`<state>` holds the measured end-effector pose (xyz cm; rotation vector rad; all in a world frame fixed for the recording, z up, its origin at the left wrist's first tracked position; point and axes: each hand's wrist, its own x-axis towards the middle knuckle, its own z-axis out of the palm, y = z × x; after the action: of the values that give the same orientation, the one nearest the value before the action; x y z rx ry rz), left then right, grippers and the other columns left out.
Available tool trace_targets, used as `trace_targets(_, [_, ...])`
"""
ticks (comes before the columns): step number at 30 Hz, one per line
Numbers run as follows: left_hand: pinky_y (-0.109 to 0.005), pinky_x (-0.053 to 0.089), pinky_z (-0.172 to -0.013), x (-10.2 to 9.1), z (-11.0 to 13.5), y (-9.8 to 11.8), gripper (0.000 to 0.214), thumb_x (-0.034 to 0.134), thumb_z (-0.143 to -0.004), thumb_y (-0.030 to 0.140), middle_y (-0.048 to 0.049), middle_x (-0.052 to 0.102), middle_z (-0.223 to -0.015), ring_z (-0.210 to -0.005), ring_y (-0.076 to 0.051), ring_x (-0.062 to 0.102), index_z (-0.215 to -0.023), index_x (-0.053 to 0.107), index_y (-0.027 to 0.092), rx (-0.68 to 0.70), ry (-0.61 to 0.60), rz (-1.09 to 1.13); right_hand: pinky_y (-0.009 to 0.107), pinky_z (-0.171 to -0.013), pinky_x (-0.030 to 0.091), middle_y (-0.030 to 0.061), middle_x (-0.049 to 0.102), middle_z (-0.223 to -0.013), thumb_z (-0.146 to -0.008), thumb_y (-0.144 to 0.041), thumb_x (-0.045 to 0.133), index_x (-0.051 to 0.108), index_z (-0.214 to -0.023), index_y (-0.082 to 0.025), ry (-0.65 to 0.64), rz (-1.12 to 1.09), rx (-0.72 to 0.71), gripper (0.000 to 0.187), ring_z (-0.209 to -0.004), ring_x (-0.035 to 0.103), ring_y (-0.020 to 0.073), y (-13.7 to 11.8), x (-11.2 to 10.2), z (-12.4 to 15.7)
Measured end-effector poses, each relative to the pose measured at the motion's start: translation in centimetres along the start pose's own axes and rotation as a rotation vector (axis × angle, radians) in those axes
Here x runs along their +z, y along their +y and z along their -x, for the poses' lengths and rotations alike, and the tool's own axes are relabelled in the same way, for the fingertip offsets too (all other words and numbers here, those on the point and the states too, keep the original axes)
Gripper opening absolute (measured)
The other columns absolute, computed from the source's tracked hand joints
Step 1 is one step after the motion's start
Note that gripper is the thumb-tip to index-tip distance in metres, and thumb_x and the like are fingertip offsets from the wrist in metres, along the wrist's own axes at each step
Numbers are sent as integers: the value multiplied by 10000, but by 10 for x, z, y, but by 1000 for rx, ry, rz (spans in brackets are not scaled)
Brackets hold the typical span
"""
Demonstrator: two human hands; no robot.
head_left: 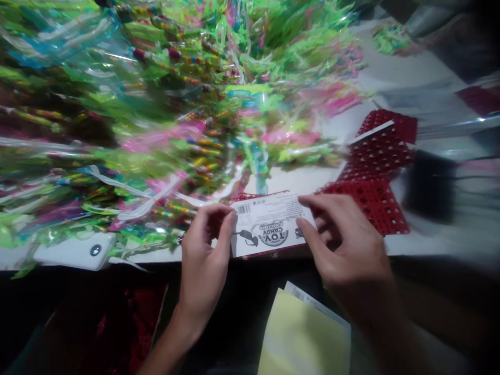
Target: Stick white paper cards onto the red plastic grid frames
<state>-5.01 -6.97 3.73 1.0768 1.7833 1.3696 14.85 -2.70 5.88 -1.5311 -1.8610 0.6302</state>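
Note:
A white printed label with a barcode and the upside-down words "TOY CANDY" is stretched between my hands at the table's front edge. My left hand pinches its left end between thumb and fingers. At the other end, the thumb and forefinger of my right hand grip the right edge. Red perforated material peeks out behind the label along its top and bottom. Whether the two are stuck together I cannot tell. Close beyond my right hand lies a red perforated piece.
A large blurred heap of bright green, pink and beaded plastic pieces covers the table's left and middle. A white power bank with a cable lies front left. More red perforated pieces and a black object lie right. Yellow sheets are below.

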Motion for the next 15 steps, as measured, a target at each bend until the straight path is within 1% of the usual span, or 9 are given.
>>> trace_targets(3, [-261, 500, -781, 0, 0, -1, 60, 729, -1023, 324, 13, 706, -985, -892, -161, 648, -1053, 722, 273, 6, 1, 7, 331, -690, 551, 91, 684, -1213, -1035, -287, 623, 724, -1268, -196, -11, -5, 1, 270, -786, 644, 162, 0, 0, -1])
trace_targets(4, [-258, 499, -782, 0, 0, -1, 57, 730, -1022, 321, 14, 705, -987, -897, -159, 649, -1052, 723, 273, 9, 2, 9, 343, -738, 560, 95, 684, -1230, -1047, -280, 598, 720, -1269, -197, -15, -3, -6, 267, -843, 664, 179, 1, -1, -1])
trace_targets(7, [-248, 498, -794, 0, -1, -1, 53, 729, -1023, 315, 16, 703, -989, -913, -156, 653, -1049, 719, 269, 16, 0, 7, 404, -960, 554, 110, 688, -1271, -1079, -251, 513, 703, -1269, -206, -23, 2, -48, 272, -1109, 694, 248, 3, -2, -3])
trace_targets(9, [-246, 499, -806, 1, -2, -2, 54, 728, -1022, 311, 15, 704, -990, -920, -158, 657, -1044, 717, 263, 20, -3, 4, 429, -1038, 535, 110, 695, -1274, -1088, -240, 488, 696, -1261, -216, -24, 5, -66, 272, -1200, 687, 265, 4, -3, -3])
trace_targets(15, [-258, 493, -785, 1, -2, -5, 69, 735, -1010, 314, 3, 706, -984, -908, -174, 657, -1039, 721, 252, 6, 1, 11, 439, -1055, 533, 105, 703, -1267, -1089, -249, 499, 701, -1259, -224, -34, -21, -54, 265, -1189, 695, 262, 6, -2, -5])
